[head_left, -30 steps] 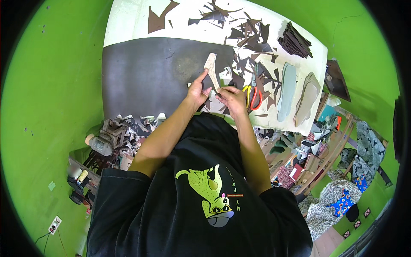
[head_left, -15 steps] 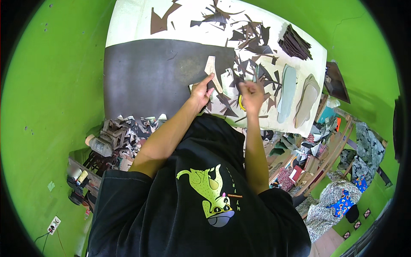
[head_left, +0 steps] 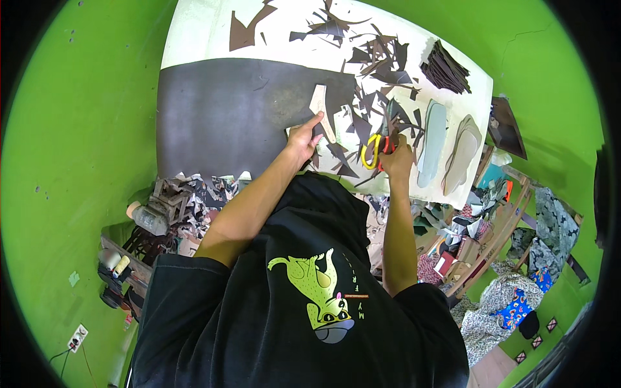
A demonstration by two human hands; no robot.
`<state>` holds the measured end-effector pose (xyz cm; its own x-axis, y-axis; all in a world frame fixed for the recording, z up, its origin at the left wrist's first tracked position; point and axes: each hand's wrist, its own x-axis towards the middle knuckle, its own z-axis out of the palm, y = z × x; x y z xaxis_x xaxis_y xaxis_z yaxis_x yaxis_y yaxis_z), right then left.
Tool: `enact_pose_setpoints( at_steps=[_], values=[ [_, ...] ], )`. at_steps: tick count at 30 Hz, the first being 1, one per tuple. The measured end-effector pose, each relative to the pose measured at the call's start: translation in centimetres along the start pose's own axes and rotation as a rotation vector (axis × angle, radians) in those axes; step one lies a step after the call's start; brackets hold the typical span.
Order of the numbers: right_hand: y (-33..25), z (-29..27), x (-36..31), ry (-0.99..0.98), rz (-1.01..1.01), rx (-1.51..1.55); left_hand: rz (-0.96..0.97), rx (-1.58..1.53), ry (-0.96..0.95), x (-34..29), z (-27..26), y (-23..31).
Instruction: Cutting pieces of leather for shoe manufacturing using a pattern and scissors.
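My left hand point(head_left: 303, 140) is closed on a pale, curved, narrow template point(head_left: 321, 110), its thumb pressing on the lower part. The template lies at the right edge of a large dark sheet point(head_left: 213, 116); the fingers beneath are partly hidden. To the right, my right hand point(head_left: 399, 159) closes round the red handle of a pair of scissors point(head_left: 369, 152) with yellow and red handles. The blades point away from me among dark offcuts point(head_left: 362, 123) and are partly covered by them.
More dark scraps point(head_left: 381, 55) lie scattered on the white table top point(head_left: 204, 32). At its right are a stack of dark cut pieces point(head_left: 446, 68), grey-green sole shapes point(head_left: 432, 142) and beige ones point(head_left: 462, 155). Scrap heaps point(head_left: 194, 207) and a plastic bottle point(head_left: 150, 220) sit below the table's near edge.
My right hand has moved right and slightly nearer me, away from a dark scrap, and now grips the scissors, which show more fully. My left hand and the template have stayed in place.
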<state>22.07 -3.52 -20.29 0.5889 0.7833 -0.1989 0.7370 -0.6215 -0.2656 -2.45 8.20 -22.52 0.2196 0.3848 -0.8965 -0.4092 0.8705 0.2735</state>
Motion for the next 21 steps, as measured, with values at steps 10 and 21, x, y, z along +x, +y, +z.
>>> enact_pose_setpoints(
  at_steps=[10, 21],
  values=[
    [2.8, 0.7, -1.0, 0.020, 0.063, 0.071, -0.024, 0.012, -0.022, -0.7, 0.1, 0.4],
    [6.4, -2.4, -2.8, -0.184, 0.609, 1.163, -0.051, -0.019, 0.027, 0.5, -0.7, -0.3]
  ],
)
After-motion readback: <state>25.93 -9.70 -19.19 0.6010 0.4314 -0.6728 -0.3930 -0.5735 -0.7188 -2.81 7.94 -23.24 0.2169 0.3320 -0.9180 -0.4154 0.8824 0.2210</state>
